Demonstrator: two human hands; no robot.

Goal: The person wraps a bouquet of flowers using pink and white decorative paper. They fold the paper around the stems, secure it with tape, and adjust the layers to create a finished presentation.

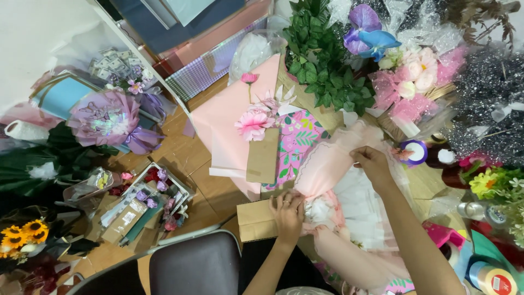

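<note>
Lying across the cluttered worktable [426, 183], the pink bouquet wrap [338, 164] is a fan of pale pink tissue and mesh with a scalloped darker edge, layered over white sheets [363, 210]. It narrows to a gathered neck near the middle of the table and flares toward the far side, so its long axis runs from the person's left hand up and to the right (the wide mouth points away from the person). A second skirt of pink paper spreads below the neck toward the near edge.

Closed around the gathered neck, the left hand [287, 212] has its fingers curled tight and squeezes the paper together. At the upper rim of the wrap, the right hand [371, 163] pinches the edge of the pink sheet between thumb and fingertips.

Just beside the left hand lies a flat piece of brown cardboard [255, 221]. Beyond the wrap rest a floral-print pink sheet [297, 143], pink paper flowers [252, 123] and a bunch of green leaves [322, 60]. A purple ribbon spool [417, 152] sits to the right of the right hand. Off to the left stands a finished lilac bouquet [106, 120].
</note>
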